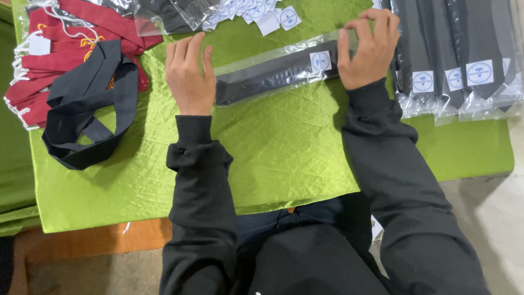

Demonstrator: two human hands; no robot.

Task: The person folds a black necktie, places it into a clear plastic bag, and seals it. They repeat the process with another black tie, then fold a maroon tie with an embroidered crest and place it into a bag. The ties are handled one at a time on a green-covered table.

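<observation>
While the long clear plastic sleeve holding a folded black tie [281, 74] lies across the green cloth [273, 158], the left hand [189, 76] rests open-palmed at its near end and the right hand [368, 49] pinches its far end.

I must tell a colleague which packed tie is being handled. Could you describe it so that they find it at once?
On the green cloth, look between the left hand and the right hand. There the bagged black tie lies crosswise in a clear sleeve with a white sticker. Unlike the finished row of bagged ties at the right edge, it lies alone and both hands touch it.
</observation>
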